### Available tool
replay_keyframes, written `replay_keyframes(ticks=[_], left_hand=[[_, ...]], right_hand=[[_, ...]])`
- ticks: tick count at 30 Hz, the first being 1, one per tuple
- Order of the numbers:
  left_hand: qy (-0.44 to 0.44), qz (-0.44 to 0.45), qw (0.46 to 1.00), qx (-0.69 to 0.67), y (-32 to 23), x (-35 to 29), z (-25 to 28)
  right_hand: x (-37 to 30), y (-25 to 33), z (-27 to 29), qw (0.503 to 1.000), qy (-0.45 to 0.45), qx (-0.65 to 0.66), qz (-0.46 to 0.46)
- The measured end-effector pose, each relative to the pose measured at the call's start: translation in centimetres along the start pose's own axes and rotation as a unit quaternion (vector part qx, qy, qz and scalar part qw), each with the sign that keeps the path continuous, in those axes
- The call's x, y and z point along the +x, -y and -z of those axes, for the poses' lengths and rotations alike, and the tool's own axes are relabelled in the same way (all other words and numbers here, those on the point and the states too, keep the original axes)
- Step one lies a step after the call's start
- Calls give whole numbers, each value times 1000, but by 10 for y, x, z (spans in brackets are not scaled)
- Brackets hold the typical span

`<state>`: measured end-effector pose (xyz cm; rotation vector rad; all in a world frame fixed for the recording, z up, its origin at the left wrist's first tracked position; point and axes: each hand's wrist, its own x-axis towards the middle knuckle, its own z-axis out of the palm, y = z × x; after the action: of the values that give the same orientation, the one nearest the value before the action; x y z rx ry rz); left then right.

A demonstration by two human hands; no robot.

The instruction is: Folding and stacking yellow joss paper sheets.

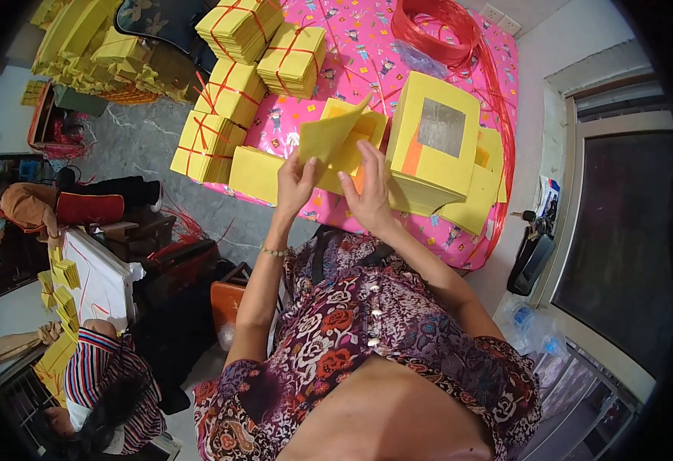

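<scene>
My left hand pinches a loose yellow paper sheet and lifts it up off a small pile of yellow sheets. My right hand grips the right side of that pile, thumb on top. Both hands are over a pink patterned cloth on the table. Just right of my hands stands a tall stack of yellow papers with a silver foil square on its top sheet. A flat yellow stack lies by my left hand.
Several bundles of yellow paper tied with red string lie at the back left. A coil of red string sits at the far edge. Two other people work at the lower left. A window is on the right.
</scene>
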<state>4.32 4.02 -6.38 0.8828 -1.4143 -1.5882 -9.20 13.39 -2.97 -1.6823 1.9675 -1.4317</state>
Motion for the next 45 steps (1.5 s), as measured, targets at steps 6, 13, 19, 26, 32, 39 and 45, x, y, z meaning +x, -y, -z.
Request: replay_keyframes(ticks=[6,13,19,26,32,39,45], left_hand=[[66,83,978,-177,-48,-16,8],[97,76,979,-161,-50,-23,-2],[14,-97,989,106,-43,-25,-9],[33,-41,996,-69,-59,-29,-19],[45,-35,998,0,-62,-32,-19],[53,-46,997,30,-65,-32,-20],[74,-22,997,20,-78,-34,-19]], right_hand=[[6,-32,-12,938,-2,266,-221],[13,-2,12,752,150,570,-296],[14,-2,18,856,134,453,-209],[12,8,20,857,100,460,-209],[14,14,23,867,109,449,-185],[14,15,30,886,175,392,-173],[11,16,29,894,123,387,-191]])
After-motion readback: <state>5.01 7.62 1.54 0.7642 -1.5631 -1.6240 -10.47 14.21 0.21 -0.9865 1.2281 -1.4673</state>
